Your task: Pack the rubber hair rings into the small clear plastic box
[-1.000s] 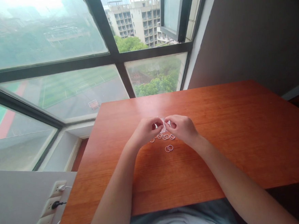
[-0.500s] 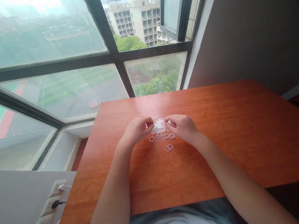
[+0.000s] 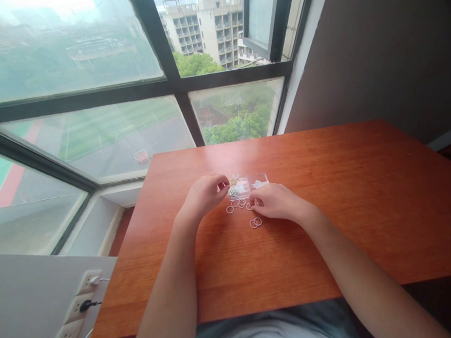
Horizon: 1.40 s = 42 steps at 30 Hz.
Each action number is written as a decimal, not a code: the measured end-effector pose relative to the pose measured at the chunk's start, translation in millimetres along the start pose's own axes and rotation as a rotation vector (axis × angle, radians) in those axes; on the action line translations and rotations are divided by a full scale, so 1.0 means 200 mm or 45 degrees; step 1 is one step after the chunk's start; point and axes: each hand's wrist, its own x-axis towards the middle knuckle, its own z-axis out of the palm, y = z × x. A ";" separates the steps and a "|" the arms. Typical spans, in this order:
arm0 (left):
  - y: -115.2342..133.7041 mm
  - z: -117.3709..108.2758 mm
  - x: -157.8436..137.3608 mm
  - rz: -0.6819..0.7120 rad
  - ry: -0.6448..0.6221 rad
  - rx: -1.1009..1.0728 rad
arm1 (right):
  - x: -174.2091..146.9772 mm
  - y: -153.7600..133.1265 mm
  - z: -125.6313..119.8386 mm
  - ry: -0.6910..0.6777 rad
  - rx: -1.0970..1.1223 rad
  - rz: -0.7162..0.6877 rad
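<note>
A small clear plastic box sits on the table with its lid folded open to the right. Gold and pale rings fill compartments on its left side. My left hand is closed in a pinch at the box's left edge; whatever is between its fingertips is hidden. Just in front of the box, my right hand pinches down at a pale ring, and covers other rings beside it. Several loose rings lie left of these fingers. Two overlapping pinkish rings lie nearer me.
The wooden table stretches far to the right. Large windows rise behind it, and a dark wall stands at the right. Wall sockets with plugs and cables are at the lower left.
My right hand has come down and towards me from the box's right side onto the loose rings, uncovering the open lid. My left hand has drawn slightly left, showing more of the box.
</note>
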 end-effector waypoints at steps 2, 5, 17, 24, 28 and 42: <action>0.00 0.00 0.00 -0.011 0.001 0.011 | 0.00 0.00 0.01 -0.004 -0.039 -0.013; 0.00 0.00 0.00 -0.018 0.009 0.023 | 0.00 -0.01 0.01 -0.004 -0.082 -0.027; -0.05 -0.02 -0.03 -0.112 -0.141 -0.002 | 0.00 0.00 0.02 0.024 -0.025 -0.047; 0.01 -0.01 -0.02 -0.017 -0.052 -0.097 | 0.03 0.01 0.02 0.293 0.391 -0.052; 0.06 0.03 0.00 0.115 -0.044 -0.200 | 0.04 0.01 0.01 0.463 0.638 -0.058; 0.07 0.12 0.05 0.265 0.155 -0.260 | 0.04 0.02 0.01 0.561 0.724 0.009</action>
